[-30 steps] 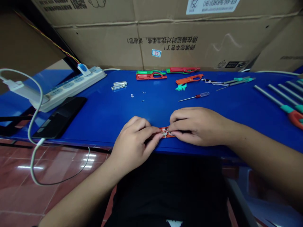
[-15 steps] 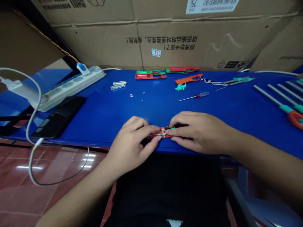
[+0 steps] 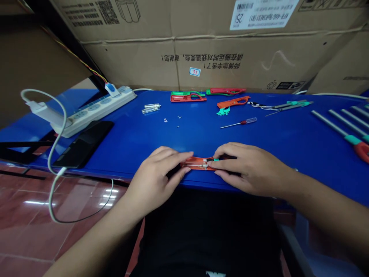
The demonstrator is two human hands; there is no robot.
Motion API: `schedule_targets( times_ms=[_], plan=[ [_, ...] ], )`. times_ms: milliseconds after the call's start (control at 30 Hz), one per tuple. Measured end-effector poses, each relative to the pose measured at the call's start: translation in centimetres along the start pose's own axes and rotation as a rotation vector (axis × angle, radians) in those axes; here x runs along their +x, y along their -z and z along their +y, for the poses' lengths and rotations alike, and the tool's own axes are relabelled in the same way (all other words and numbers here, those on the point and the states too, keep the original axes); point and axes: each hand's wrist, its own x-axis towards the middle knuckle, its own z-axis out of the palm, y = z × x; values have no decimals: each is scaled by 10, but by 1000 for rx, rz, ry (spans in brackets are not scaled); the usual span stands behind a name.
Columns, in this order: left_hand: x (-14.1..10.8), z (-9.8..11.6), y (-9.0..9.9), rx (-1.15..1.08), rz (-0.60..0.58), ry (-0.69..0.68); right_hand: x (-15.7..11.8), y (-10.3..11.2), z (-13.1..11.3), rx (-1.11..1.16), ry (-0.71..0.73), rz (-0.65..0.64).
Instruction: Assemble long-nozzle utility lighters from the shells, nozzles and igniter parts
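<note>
Orange shell [image 3: 196, 159] lies open at the near edge of the blue tabletop [image 3: 138, 132], long axis left to right, between the two hands. Thin metallic rod with pale fitting [image 3: 203, 166] sits inside it.

Left hand [image 3: 158, 175]: thumb at near rim, index at far rim, slightly spread, holding the shell's left end. Right hand [image 3: 249, 169]: fingers bent closely about the right end, index tip on the inner parts, thumb at near rim.

Beyond, to the right: screwdriver [image 3: 249, 120], tip pointing left; small teal pieces [image 3: 223, 111] just beside an orange handle half [image 3: 233, 102]. Far left of these: clear tubes [image 3: 150, 109]. Left side: black device [image 3: 86, 142], near white power strip [image 3: 99, 108].
</note>
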Motion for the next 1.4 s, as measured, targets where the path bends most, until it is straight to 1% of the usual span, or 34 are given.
schedule_targets(
  times_ms=[100, 200, 267, 367, 467, 567, 667, 733, 833, 933, 1033, 1133, 1200, 1300, 1400],
  plan=[
    [-10, 3, 0, 109, 46, -52, 0, 0, 0, 15, -5, -5],
    [-19, 7, 0, 241, 29, -83, 0, -1, 1, 12, -19, -15],
    [-21, 8, 0, 277, 20, -85, 0, -1, 0, 10, -28, -17],
    [-15, 8, 2, 218, 10, -50, 0, -2, -1, 12, -41, -13],
    [1, 10, 3, 144, -26, -6, 0, -1, -4, 24, -64, -18],
    [18, 13, 1, 89, -65, 9, -2, 2, -6, 68, -96, -22],
    [28, 15, -6, 14, -155, 10, -7, 7, -7, 77, -156, 38],
    [31, 15, -10, -8, -222, 18, -12, 9, -6, 26, -201, 70],
    [35, 15, -14, -6, -275, 18, -17, 10, -4, -70, -211, 29],
    [41, 14, -16, -34, -312, -6, -17, 9, -4, -87, -194, -19],
    [48, 13, -18, -112, -379, -54, -15, 7, -8, -107, -171, -43],
    [51, 12, -20, -171, -374, -49, -11, 6, -16, -141, -152, -67],
    [51, 12, -21, -172, -366, -30, -8, 5, -21, -158, -171, -74],
    [50, 11, -22, -149, -374, -9, -5, 2, -29, -180, -237, -88],
    [50, 11, -23, -156, -369, -12, -2, -1, -34, -195, -333, -104]
  ],
)
